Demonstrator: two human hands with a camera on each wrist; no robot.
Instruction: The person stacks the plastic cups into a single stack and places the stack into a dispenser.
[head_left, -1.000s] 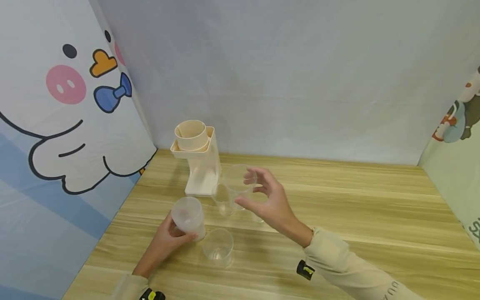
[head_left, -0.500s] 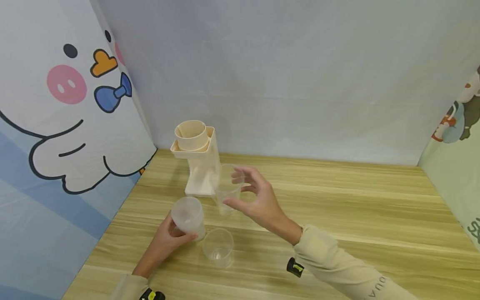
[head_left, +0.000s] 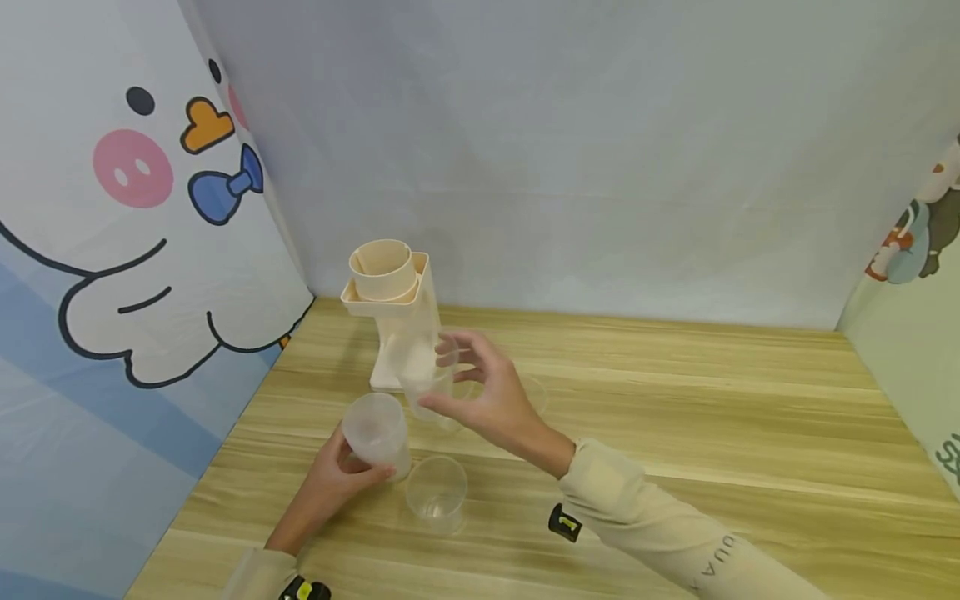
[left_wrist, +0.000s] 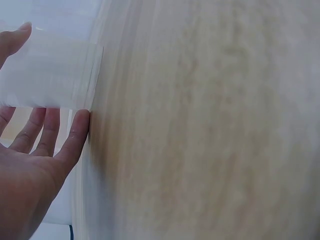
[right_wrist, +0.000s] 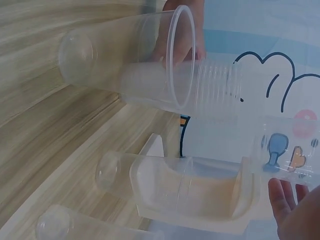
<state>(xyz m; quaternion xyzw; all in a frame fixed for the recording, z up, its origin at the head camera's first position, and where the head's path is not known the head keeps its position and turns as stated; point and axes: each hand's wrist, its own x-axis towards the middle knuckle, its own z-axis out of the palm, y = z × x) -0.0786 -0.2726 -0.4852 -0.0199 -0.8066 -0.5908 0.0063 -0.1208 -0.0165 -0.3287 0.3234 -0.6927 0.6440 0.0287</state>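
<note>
My left hand (head_left: 333, 479) grips a stack of clear plastic cups (head_left: 378, 437) at the table's left; thumb and fingers wrap its sides in the left wrist view. My right hand (head_left: 491, 400) holds a single clear plastic cup (head_left: 422, 375) between thumb and fingers, raised just behind and right of the stack. In the right wrist view, that hand's fingers (right_wrist: 282, 197) lie along the held cup (right_wrist: 280, 145). Another clear cup (head_left: 437, 496) stands upright on the table, right of the stack and nearer me.
Behind the hands stands a cream plastic stand (head_left: 405, 333) topped by a round, open tube (head_left: 382, 271). One clear cup (head_left: 536, 392) is partly hidden behind my right hand; another is mostly covered by it. A printed curtain (head_left: 150, 275) borders the table's left edge.
My right hand has travelled left with its cup, toward the stack, uncovering a cup on its right. The left hand and stack have stayed in place.
</note>
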